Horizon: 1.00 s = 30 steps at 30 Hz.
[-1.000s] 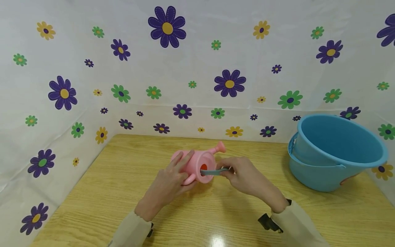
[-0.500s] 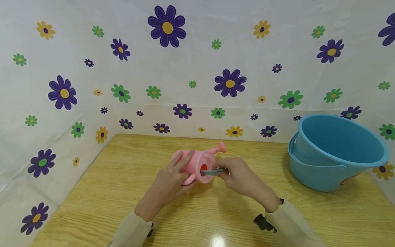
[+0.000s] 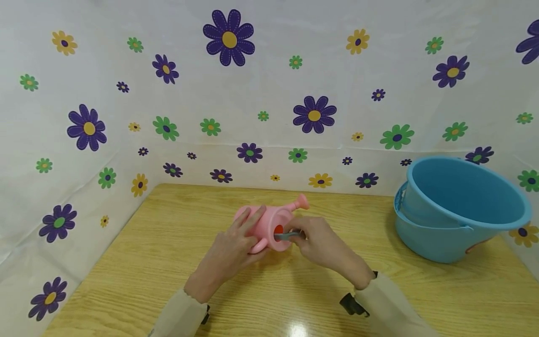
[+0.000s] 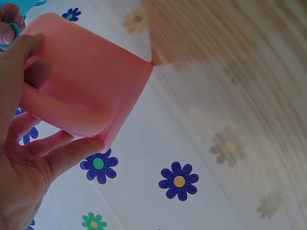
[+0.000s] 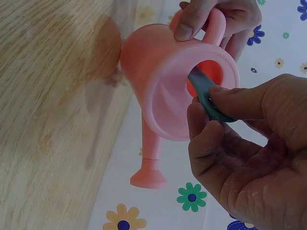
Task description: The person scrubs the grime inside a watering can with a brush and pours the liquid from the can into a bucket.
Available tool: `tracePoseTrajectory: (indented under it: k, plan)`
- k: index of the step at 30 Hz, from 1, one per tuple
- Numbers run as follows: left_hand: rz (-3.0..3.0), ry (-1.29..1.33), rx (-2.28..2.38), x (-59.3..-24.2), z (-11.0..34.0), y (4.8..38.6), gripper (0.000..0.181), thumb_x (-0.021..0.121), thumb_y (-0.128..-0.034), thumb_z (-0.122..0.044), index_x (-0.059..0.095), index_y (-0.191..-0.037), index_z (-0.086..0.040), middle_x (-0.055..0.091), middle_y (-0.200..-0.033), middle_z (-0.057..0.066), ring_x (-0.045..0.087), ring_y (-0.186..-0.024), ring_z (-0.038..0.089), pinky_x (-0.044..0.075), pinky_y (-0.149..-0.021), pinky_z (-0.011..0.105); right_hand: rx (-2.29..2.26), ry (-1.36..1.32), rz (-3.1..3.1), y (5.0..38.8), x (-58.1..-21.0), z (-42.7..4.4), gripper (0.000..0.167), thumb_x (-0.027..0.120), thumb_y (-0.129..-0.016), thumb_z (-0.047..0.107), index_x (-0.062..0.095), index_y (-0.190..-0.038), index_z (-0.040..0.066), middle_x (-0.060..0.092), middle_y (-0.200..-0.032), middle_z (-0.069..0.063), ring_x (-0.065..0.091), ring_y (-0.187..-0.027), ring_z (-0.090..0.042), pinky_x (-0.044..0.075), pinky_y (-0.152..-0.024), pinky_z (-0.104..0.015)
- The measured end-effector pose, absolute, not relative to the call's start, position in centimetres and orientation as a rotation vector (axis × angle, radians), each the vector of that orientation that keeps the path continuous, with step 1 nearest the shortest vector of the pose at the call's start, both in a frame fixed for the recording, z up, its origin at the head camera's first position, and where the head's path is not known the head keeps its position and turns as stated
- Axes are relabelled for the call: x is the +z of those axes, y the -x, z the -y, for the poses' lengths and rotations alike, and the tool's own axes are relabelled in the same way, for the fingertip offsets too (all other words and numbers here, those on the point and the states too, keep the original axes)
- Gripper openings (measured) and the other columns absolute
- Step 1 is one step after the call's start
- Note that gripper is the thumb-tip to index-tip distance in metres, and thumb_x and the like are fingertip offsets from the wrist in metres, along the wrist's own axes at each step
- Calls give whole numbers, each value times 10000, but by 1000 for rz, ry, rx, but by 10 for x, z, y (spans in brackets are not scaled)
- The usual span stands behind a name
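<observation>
A pink toy watering can [image 3: 269, 224] is tipped on its side over the table, its round mouth turned towards my right hand. In the left wrist view, an edge of the can's base [image 4: 139, 81] meets the wood. My left hand [image 3: 227, 250] grips the can about its body and loop handle. Between thumb and fingers, my right hand [image 3: 322, 245] pinches a slim blue-grey handle-like piece [image 5: 204, 93]. Its far end goes through the mouth's red-looking opening [image 5: 213, 72]; what lies inside is hidden. The can's spout [image 5: 151, 163] points away to the back right.
A large blue bucket [image 3: 433, 243] with a hanging handle stands at the right of the wooden table [image 3: 177, 210]. A white flower-printed sheet [image 3: 273, 84] covers the back and sides. Light glares on the table front.
My right hand has moved a little left towards the can, and the blue-grey piece sits deeper in its mouth, with less showing. The left hand and can stay put.
</observation>
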State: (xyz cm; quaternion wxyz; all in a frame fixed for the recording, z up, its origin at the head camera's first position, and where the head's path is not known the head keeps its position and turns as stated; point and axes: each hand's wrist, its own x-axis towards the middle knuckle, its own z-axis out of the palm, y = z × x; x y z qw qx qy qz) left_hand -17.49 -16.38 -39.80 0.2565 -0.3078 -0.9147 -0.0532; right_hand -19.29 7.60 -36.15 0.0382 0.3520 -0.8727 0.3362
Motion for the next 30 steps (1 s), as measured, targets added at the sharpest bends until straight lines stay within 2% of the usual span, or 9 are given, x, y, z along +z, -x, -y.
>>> tracePoseTrajectory:
  k: [11, 16, 20, 28, 29, 30]
  plan:
    - [2483, 834, -158, -397, 163, 176, 390, 797, -879, -430, 807, -1103, -111, 577, -1503, 87, 587, -1323, 414, 628, -568, 350, 1125, -998, 2729, 191, -360, -77, 145, 698, -927, -1, 767, -1025, 82, 749, -882, -44, 543, -699, -77, 495, -656, -185]
    - [2493, 831, -177, -397, 163, 176, 348, 785, -897, -403, 811, -1084, -111, 571, -1509, 86, 585, -1324, 417, 634, -587, 361, 1270, -870, 2820, 191, -357, -84, 99, 689, -945, 42, 750, -970, 116, 709, -814, -20, 550, -663, -102, 458, -572, -203]
    - [2487, 832, -189, -397, 163, 176, 320, 783, -904, -381, 816, -1061, -105, 574, -1504, 90, 588, -1319, 417, 636, -594, 364, 1355, -785, 2873, 191, -354, -91, 133, 668, -941, 23, 749, -972, 124, 681, -788, -14, 554, -637, -116, 421, -524, -211]
    - [2479, 835, -202, -397, 165, 176, 343, 799, -889, -379, 810, -1089, -100, 577, -1500, 104, 587, -1320, 425, 638, -607, 356, 1494, -724, 2887, 192, -347, -104, 112, 656, -949, 32, 741, -1001, 83, 687, -772, -52, 526, -625, -135, 375, -512, -231]
    - [2478, 837, -200, -397, 165, 176, 323, 798, -890, -376, 817, -1022, -83, 577, -1500, 106, 586, -1321, 426, 636, -601, 349, 1513, -715, 2890, 192, -346, -105, 108, 656, -952, 37, 738, -1010, 77, 686, -769, -61, 513, -614, -135, 368, -506, -230]
    - [2476, 836, -196, -398, 166, 176, 325, 799, -888, -379, 817, -1021, -84, 578, -1499, 107, 588, -1319, 426, 634, -596, 348, 1535, -703, 2894, 192, -346, -106, 105, 656, -956, 41, 736, -1018, 70, 689, -773, -75, 509, -606, -136, 370, -502, -227]
